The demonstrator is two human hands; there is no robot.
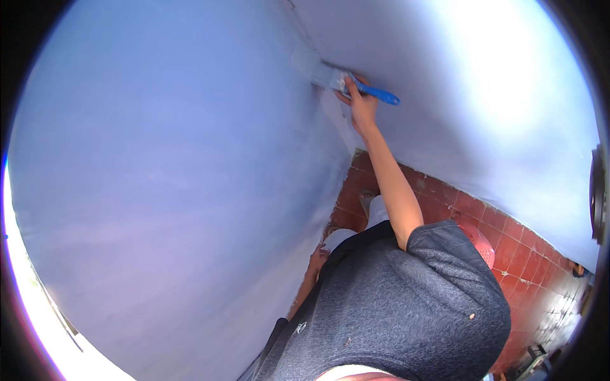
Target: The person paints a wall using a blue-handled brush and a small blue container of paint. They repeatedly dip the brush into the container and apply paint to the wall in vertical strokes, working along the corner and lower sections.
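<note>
My right hand [362, 102] grips a wide paintbrush [381, 94] with a blue handle. Its fingers close around the brush near the paint-smeared ferrule. The head of the brush lies at the corner where the left wall [181, 166] meets the right wall [414, 57]. A wetter-looking patch and a rough, cracked seam show at that corner. Low by my white trouser leg [340, 236] hangs my left hand [320, 257], close to the left wall. Its fingers are partly hidden, and whether it holds anything is unclear.
Red floor tiles [438, 193] meet the walls below. A red perforated plastic object, perhaps a stool [479, 243], stands behind my right arm. A dark object [596, 195] juts in at the right edge. Assorted items [536, 362] lie at lower right.
</note>
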